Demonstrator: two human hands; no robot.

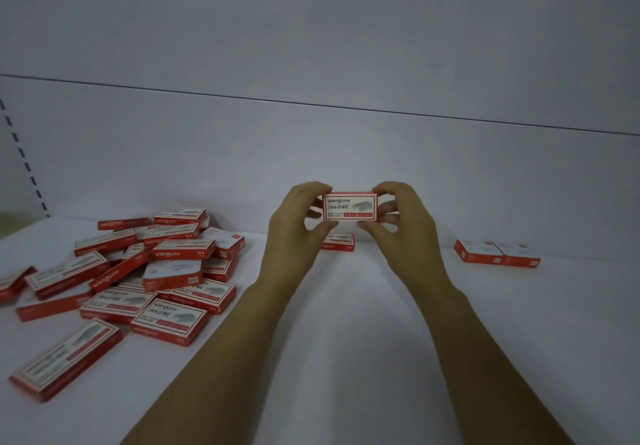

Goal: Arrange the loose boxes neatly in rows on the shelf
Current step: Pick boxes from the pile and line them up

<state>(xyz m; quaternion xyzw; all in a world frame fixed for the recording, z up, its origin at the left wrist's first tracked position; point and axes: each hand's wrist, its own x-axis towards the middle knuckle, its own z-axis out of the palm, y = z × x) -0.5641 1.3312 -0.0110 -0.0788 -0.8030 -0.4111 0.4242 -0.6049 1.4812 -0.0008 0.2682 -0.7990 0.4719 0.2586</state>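
A small red and white staple box (349,206) is held up above the white shelf (346,306), its printed face towards me. My left hand (294,226) pinches its left end and my right hand (401,226) pinches its right end. Directly below and behind it one box (337,242) lies flat by the back wall. Two boxes (497,252) lie side by side at the back right. A loose pile of several boxes (138,271) covers the left part of the shelf.
The grey back panel (311,160) rises behind the shelf, with a slotted upright (24,160) at the far left. One box (65,358) lies apart near the front left edge. Bare white shelf surface lies between the pile and the right pair.
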